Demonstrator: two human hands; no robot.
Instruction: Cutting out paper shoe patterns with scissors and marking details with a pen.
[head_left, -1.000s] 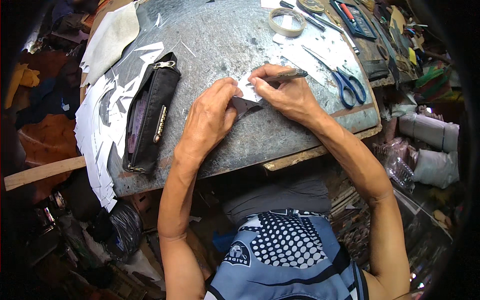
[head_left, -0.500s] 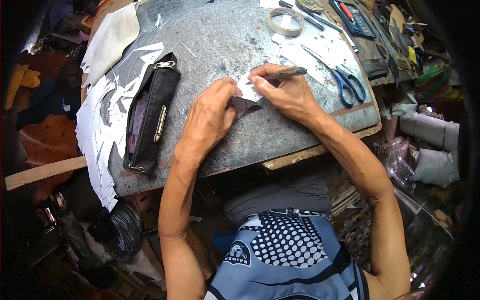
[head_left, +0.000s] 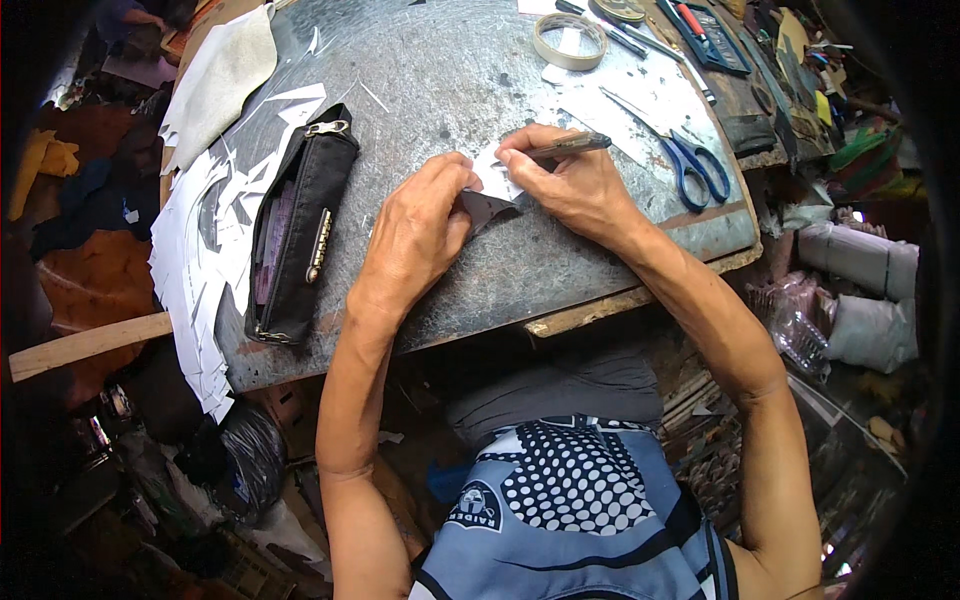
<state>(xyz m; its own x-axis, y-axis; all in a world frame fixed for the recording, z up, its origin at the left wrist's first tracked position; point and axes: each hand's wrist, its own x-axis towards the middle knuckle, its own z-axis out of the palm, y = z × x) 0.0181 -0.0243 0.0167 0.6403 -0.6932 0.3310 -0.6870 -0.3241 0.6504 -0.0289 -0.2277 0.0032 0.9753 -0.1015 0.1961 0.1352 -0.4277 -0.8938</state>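
Observation:
Between my two hands is a small piece of white paper (head_left: pixel 494 187), tilted a little off the worn metal tabletop, with a dark shadowed part under its lower edge. My left hand (head_left: pixel 418 228) pinches the paper's left side, fingers curled. A dark pen (head_left: pixel 572 145) lies in the grip of my right hand (head_left: pixel 572 190), its body pointing right; the fingers hide its tip against the paper. Left of my left hand lies a black zippered pouch (head_left: pixel 312 225), its zip undone and purplish contents showing. Blue-handled scissors (head_left: pixel 693 170) rest right of my right hand.
White paper offcuts (head_left: pixel 205 265) pile along the table's left edge, below a pale sheet of material (head_left: pixel 225 85). A roll of tape (head_left: pixel 569 58) sits at the back, near pens and a blue tool tray (head_left: pixel 708 40). Wrapped bundles (head_left: pixel 860 260) stand beyond the right edge.
Almost nothing differs. Both hands hold nearly the same pose, with the pen and paper shifted very slightly.

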